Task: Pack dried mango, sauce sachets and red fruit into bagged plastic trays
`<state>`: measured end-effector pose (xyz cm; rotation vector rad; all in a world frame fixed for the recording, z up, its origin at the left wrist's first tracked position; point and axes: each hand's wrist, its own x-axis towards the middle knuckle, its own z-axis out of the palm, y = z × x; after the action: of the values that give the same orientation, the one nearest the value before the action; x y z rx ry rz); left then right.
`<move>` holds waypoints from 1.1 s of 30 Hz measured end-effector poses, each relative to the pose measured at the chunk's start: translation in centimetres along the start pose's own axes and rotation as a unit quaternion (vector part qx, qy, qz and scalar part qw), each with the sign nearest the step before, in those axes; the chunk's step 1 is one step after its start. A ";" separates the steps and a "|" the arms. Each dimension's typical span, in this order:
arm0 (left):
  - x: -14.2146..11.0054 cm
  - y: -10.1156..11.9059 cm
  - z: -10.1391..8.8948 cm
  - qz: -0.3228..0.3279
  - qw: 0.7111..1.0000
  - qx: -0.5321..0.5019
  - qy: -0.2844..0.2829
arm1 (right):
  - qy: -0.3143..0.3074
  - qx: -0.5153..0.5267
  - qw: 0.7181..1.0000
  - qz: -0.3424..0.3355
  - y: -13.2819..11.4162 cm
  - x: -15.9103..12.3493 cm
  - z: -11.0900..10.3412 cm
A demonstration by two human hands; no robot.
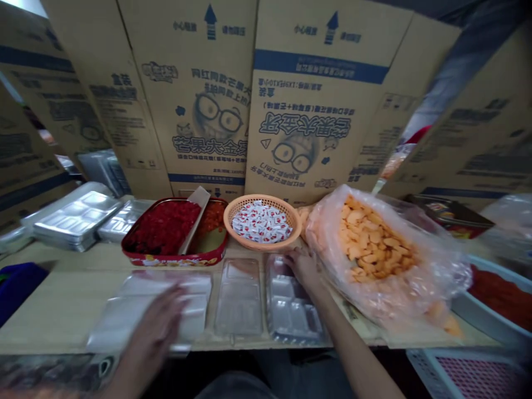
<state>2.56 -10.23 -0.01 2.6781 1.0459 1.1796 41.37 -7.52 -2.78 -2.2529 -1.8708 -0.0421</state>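
My left hand (155,327), smeared by motion, is over a stack of clear flat plastic bags (124,302) at the table's front. Whether it touches them, and how its fingers are set, cannot be made out. My right hand (304,267) reaches over the far end of a clear compartmented plastic tray (293,313), its fingers apart. Between the hands lies a clear plastic lid or shallow tray (240,299). Just beyond my right fingers stands an orange basket (262,245) of small white packets with red marks (261,221).
A red tin (174,259) holds red and orange pieces with a divider. Stacked clear trays (75,219) stand at left. A plastic bag of orange pieces (376,244) lies at right, beside a pale tub (482,307) of red stuff. Cardboard boxes (199,111) wall the back.
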 end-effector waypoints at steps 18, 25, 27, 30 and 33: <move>2.7 11.1 17.7 0.080 0.946 -0.087 -0.301 | 0.032 0.016 0.999 -0.038 2.0 -0.8 0.0; 2.6 11.3 17.6 0.085 0.946 -0.073 -0.304 | 0.004 0.061 0.992 -0.113 2.1 0.2 1.6; 2.6 11.3 17.5 0.084 0.947 -0.076 -0.301 | 0.015 0.071 0.990 -0.119 2.1 0.2 1.7; 2.7 11.4 17.5 0.079 0.946 -0.084 -0.304 | 0.043 0.071 0.990 -0.117 2.0 0.0 1.5; 2.6 11.5 17.6 0.078 0.944 -0.083 -0.309 | 0.046 0.064 0.990 -0.113 1.9 0.0 1.3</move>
<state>22.07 -13.54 -7.59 2.7277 0.6103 0.3467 43.05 -7.62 -4.31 -1.9135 -2.0092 -0.0578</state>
